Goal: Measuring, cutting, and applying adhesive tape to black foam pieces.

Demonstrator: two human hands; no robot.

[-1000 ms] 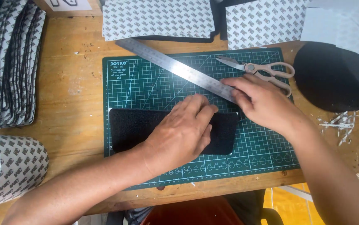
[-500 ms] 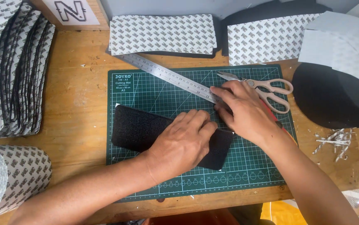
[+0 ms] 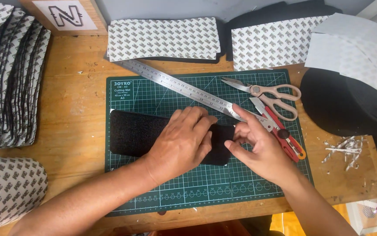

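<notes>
Both hands' fingers (image 3: 197, 124) on black foam piece (image 3: 131, 133)

Both arms are bare, with no sleeves on them. The left hand (image 3: 184, 142) and the right hand (image 3: 262, 150) wear no gloves. The fingers (image 3: 197, 120) have short nails.

The cutting mat (image 3: 153, 94) was dark green with a pale grid of fine lines. On it lay a plain black foam strip (image 3: 133, 133). The ruler (image 3: 184, 87) was bare silver steel. The scissors (image 3: 269, 94) had beige handles, and the utility knife (image 3: 284, 137) was red with an orange end. The backing sheets (image 3: 162, 38) were white, printed with a repeating grey logo pattern, as was the tape roll (image 3: 11, 192). The desk (image 3: 77, 118) was light brown wood.
</notes>
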